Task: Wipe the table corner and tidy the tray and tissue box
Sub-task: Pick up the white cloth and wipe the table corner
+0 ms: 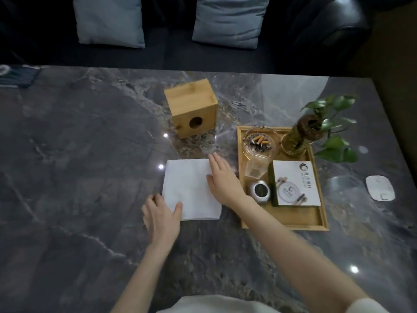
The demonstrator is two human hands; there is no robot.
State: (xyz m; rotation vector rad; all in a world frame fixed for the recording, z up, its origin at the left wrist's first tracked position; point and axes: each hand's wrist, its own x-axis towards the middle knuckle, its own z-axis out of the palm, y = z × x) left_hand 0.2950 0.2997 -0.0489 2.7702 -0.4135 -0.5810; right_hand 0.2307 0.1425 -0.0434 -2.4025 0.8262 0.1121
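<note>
A white square tissue [190, 188] lies flat on the dark marble table [79, 154]. My left hand [161, 216] rests at its near left corner, thumb on the paper, fingers spread. My right hand [222, 180] lies flat on its right edge, fingers stretched out. Behind the tissue stands a wooden tissue box [191, 108], tipped on its side with its round hole facing me. Right of the tissue sits a wooden tray [291, 219] holding a glass ashtray [259, 141] with cigarette butts, an empty glass [256, 167], a small round silver device [260, 190], a white booklet [295, 182] and a plant in a glass vase [300, 137].
A white flat device [380, 188] lies near the table's right edge. A dark striped item [19, 75] sits at the far left corner. Beyond the table is a dark sofa with two grey-blue cushions [110, 20].
</note>
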